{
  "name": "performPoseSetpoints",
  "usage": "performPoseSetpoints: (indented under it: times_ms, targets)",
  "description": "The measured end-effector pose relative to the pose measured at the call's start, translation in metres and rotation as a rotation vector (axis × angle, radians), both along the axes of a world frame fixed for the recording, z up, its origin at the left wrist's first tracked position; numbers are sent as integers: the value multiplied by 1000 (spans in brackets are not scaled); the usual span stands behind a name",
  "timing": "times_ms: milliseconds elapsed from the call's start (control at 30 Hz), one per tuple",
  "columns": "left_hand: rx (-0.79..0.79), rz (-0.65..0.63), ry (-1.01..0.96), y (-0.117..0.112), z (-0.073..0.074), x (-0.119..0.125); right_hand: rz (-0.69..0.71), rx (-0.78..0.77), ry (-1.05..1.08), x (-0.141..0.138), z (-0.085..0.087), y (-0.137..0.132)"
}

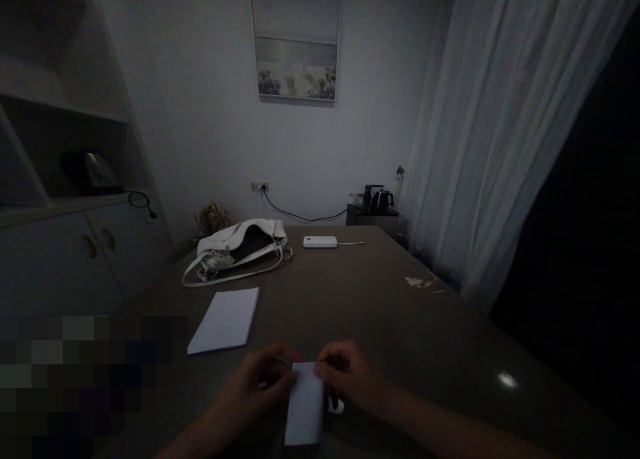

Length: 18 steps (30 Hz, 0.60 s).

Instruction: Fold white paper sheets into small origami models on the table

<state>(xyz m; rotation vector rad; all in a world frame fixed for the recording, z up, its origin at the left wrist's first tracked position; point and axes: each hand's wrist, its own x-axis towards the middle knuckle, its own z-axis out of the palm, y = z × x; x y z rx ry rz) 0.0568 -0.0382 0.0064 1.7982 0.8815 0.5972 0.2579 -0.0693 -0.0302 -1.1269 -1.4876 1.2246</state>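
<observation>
A folded strip of white paper lies lengthwise on the dark table right in front of me. My left hand pinches its upper left corner with curled fingers. My right hand grips the upper right corner the same way. Both hands meet at the top end of the paper. A small white object lies on the table just under my right hand.
A stack of white paper lies to the left. Further back are a white handbag and a white power bank with a cable. Cabinets stand on the left, a curtain on the right, and a kettle stand by the wall.
</observation>
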Motion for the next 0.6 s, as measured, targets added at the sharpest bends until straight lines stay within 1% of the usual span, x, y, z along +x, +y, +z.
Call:
performPoseSetpoints:
  times_ms: [133,300,467,600]
  targets:
    - [-24,8,-2,0,-1,0,-1,22,1,0,-2,1]
    - [-35,25,4,3,-6,-1,-9,36,-10,1,-3,2]
    - [-58,-18,8,5,-8,-2,-18,35,-7,1,-4,1]
    - [-61,-59,16,4,-5,1,-11,52,-19,0,-1,0]
